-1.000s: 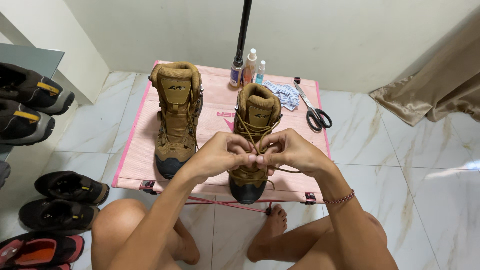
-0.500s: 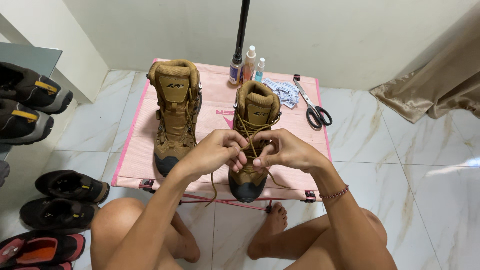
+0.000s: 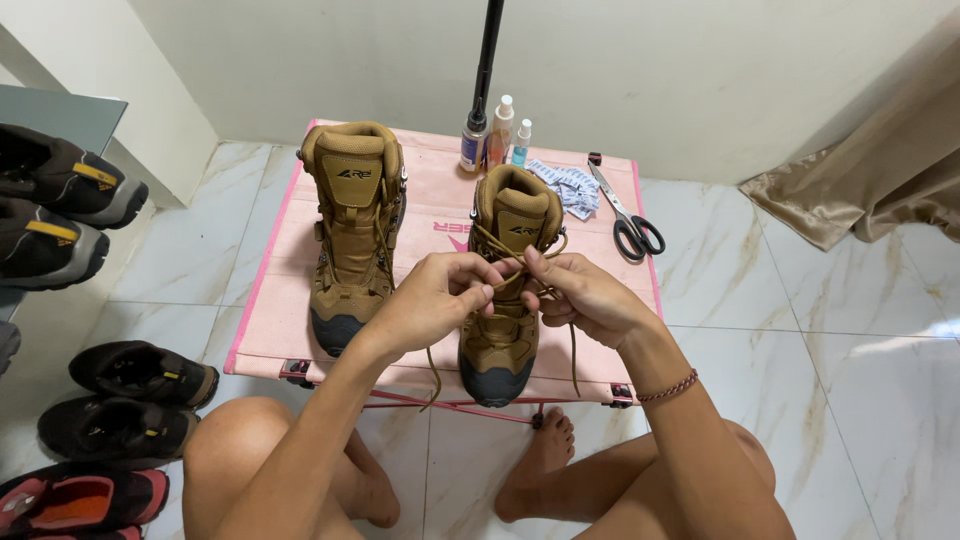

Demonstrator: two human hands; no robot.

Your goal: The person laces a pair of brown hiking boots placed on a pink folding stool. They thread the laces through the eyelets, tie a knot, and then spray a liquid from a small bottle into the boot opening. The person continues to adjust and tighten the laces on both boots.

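1. Head view, centre of frame: the left hand [image 3: 430,300] and right hand [image 3: 585,295] are meeting over the right boot [image 3: 505,290], which is standing upright on the pink table [image 3: 290,300].
2. Both sets of fingers are closing in a pinch on the lace [image 3: 505,283], thumb against forefinger; the other fingers are curling loosely.
3. Step in hand, as judged: the lace is being tied at the boot's upper eyelets. The next move is calling for even tension on both strands.
4. The boot is tan with a black toe cap; loose lace ends are hanging past the table's near edge.
5. Upper left of centre: the left boot [image 3: 352,225] is standing apart, untouched.
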